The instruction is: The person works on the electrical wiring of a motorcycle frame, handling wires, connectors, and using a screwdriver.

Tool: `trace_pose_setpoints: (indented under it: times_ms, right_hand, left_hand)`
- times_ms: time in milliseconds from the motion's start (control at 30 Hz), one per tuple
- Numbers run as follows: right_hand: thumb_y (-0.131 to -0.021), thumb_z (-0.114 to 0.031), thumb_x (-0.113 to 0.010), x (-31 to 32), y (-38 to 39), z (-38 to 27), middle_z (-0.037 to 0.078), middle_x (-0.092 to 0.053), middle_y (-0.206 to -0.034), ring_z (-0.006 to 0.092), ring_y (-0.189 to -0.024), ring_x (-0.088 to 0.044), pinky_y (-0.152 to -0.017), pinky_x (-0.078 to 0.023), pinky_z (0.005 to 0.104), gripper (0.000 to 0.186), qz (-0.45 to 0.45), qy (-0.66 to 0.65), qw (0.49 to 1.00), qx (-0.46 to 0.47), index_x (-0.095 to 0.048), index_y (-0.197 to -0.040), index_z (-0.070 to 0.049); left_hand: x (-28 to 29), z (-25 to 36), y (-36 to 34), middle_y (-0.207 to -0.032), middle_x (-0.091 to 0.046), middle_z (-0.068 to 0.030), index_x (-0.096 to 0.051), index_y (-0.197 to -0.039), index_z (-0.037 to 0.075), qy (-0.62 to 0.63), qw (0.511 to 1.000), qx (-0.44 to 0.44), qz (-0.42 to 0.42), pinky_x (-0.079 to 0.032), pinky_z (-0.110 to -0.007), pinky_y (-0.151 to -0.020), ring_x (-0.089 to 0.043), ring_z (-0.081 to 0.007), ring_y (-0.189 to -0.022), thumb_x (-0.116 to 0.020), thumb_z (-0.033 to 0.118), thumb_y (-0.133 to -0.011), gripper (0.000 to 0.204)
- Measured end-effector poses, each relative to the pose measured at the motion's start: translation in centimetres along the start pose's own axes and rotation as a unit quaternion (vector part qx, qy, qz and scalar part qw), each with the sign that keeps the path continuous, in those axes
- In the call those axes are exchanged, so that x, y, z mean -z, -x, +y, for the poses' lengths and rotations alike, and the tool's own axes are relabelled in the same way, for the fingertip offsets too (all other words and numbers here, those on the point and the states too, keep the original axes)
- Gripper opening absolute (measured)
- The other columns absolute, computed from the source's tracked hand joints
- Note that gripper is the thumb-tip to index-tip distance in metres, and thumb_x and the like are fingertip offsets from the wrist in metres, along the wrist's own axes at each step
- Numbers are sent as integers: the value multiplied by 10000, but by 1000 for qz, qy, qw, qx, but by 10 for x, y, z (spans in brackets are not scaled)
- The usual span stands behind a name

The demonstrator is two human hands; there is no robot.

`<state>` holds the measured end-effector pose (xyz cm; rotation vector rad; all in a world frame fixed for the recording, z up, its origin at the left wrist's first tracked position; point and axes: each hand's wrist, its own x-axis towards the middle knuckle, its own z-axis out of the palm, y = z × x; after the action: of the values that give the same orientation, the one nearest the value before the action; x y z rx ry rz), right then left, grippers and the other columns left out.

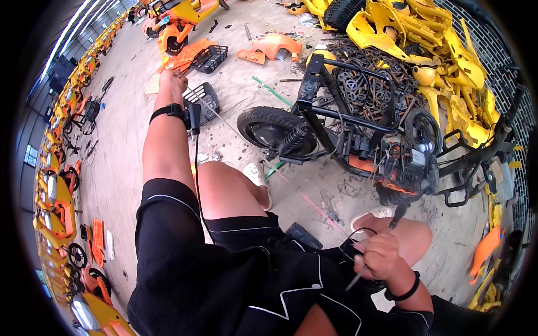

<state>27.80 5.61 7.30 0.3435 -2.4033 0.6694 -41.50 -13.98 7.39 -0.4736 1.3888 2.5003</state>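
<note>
My left arm stretches far forward, with my left hand (174,82) in front of an orange panel. Its fingers look curled, but what they hold is hidden. A thin pale and pink line (280,176) runs from beside that hand toward my right side; whether either hand grips it is unclear. Close to my body, my right hand (382,256) is closed around a thin grey rod with a dark end (399,213). The dark end points up and away from me. A black cable (367,228) loops beside this hand. I wear a black strap with a small device (190,116) on my left wrist.
A stripped black scooter frame (358,123) stands ahead right, its rear wheel (274,131) toward me. Behind it lie dark metal parts (370,84) and yellow body panels (454,67). Black baskets (208,59) and an orange fender (277,45) lie ahead. Scooters (59,207) line the left.
</note>
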Motion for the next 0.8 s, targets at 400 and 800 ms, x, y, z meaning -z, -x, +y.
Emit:
trace_pose_setpoints:
  times_ms: [400,800]
  right_hand:
    - [-512,-46,-643,61,40,-4,8,-375,-450,168,-370,-372,-413,-284,251,329,-63,103,991,-55,-329,-476,-138]
    - [-687,-11,-621,63,-27,12,58,-416,-496,235,-408,-443,-408,-306,317,314,10,-8,988,-155,-348,-545,-71]
  left_hand:
    - [62,85,9,-536,-349,37,-487,-760,30,56,991,-54,108,-228,-209,-356,-257,-80,-368,-326,99,-907,229]
    - [24,-11,13,-565,-428,34,-499,-787,71,-50,989,-81,-114,-308,-228,-390,-365,-75,-429,-362,69,-922,192]
